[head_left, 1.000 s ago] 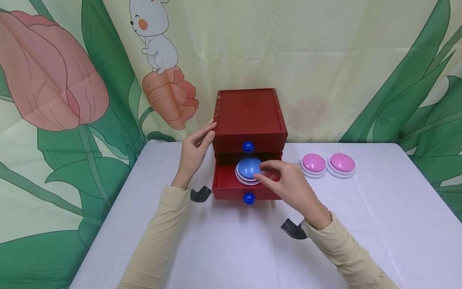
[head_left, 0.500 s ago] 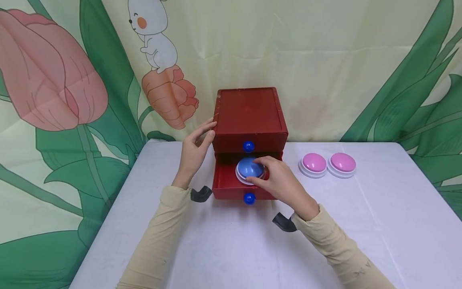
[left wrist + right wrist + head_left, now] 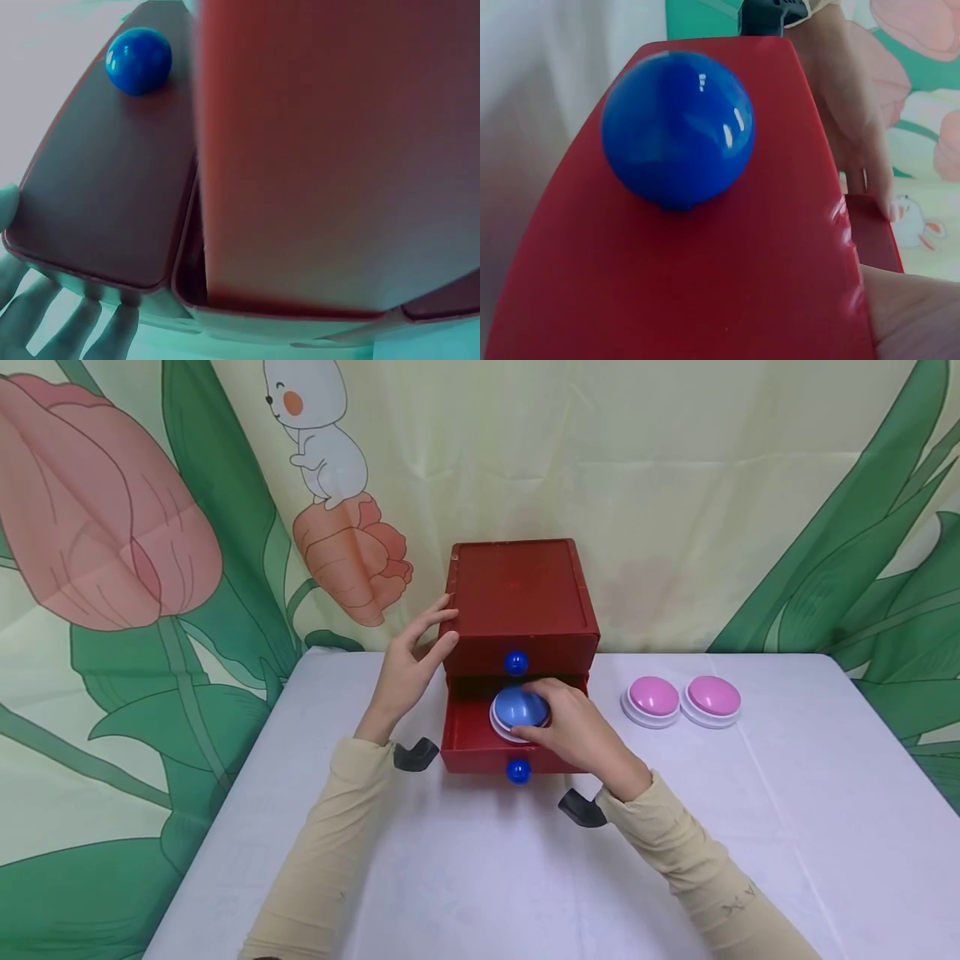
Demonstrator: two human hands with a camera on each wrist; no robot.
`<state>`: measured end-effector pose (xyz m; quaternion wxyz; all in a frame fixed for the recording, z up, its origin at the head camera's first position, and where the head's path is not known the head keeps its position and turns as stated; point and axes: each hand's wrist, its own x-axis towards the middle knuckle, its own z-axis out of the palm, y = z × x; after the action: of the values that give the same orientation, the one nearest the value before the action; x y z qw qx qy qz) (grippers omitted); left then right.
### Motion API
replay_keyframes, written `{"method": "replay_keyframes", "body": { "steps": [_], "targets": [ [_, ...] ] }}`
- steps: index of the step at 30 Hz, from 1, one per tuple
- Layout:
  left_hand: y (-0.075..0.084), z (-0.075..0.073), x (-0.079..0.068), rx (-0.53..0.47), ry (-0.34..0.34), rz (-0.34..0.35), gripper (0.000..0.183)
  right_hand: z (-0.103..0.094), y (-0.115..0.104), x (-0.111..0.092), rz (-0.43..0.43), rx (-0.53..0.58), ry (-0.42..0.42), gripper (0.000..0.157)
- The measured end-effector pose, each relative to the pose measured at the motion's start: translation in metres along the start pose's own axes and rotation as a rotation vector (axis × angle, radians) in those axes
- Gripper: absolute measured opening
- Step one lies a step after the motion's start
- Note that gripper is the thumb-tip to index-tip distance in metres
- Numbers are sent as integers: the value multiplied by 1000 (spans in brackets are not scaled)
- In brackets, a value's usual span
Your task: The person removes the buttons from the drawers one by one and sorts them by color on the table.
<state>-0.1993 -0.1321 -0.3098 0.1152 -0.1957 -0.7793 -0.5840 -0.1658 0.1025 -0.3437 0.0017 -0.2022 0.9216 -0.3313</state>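
Note:
A dark red two-drawer cabinet (image 3: 517, 585) stands at the middle back, its lower drawer (image 3: 467, 740) pulled out. In that drawer sits a blue dome-topped push button (image 3: 516, 708) on a white round base. My right hand (image 3: 581, 731) grips it from the right, thumb on the near side and fingers on the far side. The drawer front (image 3: 705, 285) hides most of this hand in the right wrist view. My left hand (image 3: 401, 677) touches the cabinet's left side with extended fingers (image 3: 67, 330), thumb near the front corner.
Two pink push buttons (image 3: 653, 697) on white bases stand side by side right of the cabinet. The upper drawer, with its blue knob (image 3: 516, 662), is closed. Another blue knob (image 3: 518, 772) sticks out from the lower drawer. A printed curtain (image 3: 645, 510) hangs behind the white table (image 3: 480, 877).
My right hand has moved left over the blue button, and its thumb and fingers have come round the dome. The left hand stays at the cabinet's side with a slight shift.

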Motion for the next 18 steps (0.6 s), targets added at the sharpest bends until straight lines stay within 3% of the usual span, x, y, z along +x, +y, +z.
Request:
{"method": "replay_keyframes", "body": {
  "steps": [10,18],
  "targets": [
    [-2,-1,2,-16,-11,-16,38,-1,1,8,-6,-64,-44,60],
    [-3,-1,1,-26,-8,-17,37,1,2,10,-14,-69,-30,58]
  ]
}}
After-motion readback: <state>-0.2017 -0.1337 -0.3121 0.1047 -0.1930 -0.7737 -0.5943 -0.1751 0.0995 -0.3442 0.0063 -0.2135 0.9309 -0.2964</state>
